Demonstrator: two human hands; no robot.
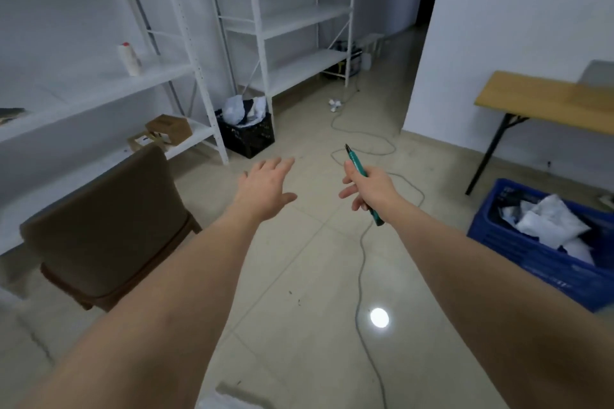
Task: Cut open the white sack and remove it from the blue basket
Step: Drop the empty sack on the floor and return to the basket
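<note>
Head view: the white sack (551,221) is seen lying crumpled inside the blue basket (518,252) on the floor at the far right, below a wooden desk (545,100). A green cutter (360,179) is held in the curled grip of the right hand (372,189), well apart from the basket. The left hand (265,186) is stretched forward, fingers spread and holding nothing, beside a brown chair (109,222).

Blue basket (518,254), white sack (548,221), green cutter (360,176), brown chair (109,226).
</note>
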